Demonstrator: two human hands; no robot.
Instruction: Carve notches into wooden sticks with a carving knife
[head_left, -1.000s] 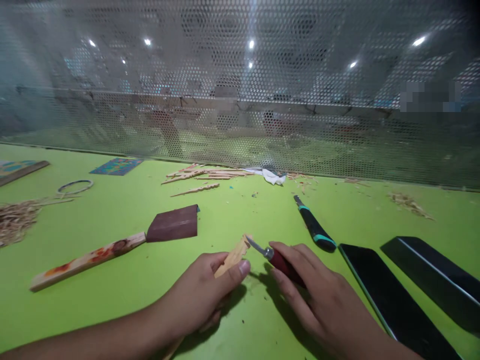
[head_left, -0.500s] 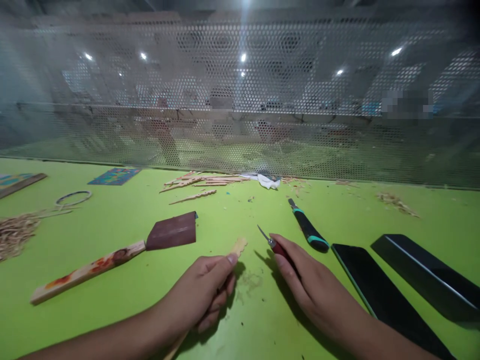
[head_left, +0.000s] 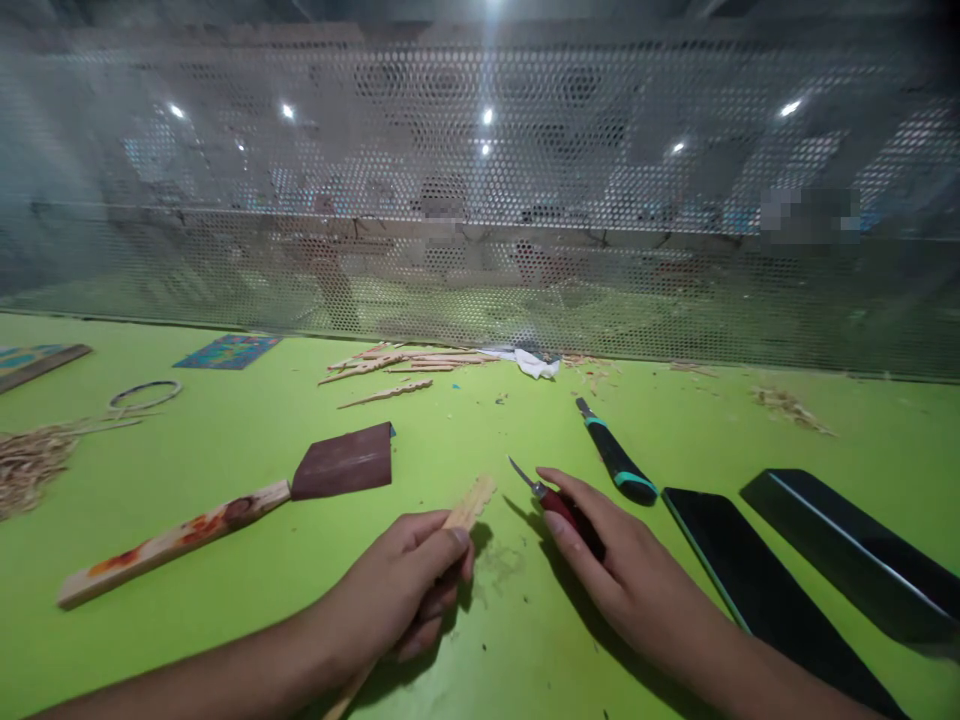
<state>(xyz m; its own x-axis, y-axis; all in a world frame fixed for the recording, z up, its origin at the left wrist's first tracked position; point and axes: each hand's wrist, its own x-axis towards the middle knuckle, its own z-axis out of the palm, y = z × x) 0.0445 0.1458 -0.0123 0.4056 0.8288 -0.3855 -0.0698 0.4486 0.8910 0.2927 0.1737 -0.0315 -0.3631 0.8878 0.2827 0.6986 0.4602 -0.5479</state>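
My left hand [head_left: 420, 575] is closed around a thin, light wooden stick [head_left: 474, 502]. Its notched, carved end sticks out past my thumb, and the other end shows below my wrist. In my right hand [head_left: 600, 545] is a small carving knife [head_left: 559, 505] with a red handle and a short narrow blade. The blade points up and left, apart from the stick. Fine shavings lie on the green table [head_left: 517, 640] between my hands.
Right of my hands lie a black-and-teal utility knife [head_left: 619, 460], a phone [head_left: 750, 570] and a dark case [head_left: 847, 540]. To the left is a sandpaper-tipped wooden bar [head_left: 180, 540]. Carved sticks [head_left: 405, 362] lie before the perforated screen [head_left: 480, 250]; wood shavings [head_left: 34, 465] sit far left.
More of the stick's carved end now shows beyond my left thumb. The knife in my right hand has shifted slightly left and down, its forefinger lifted a little.
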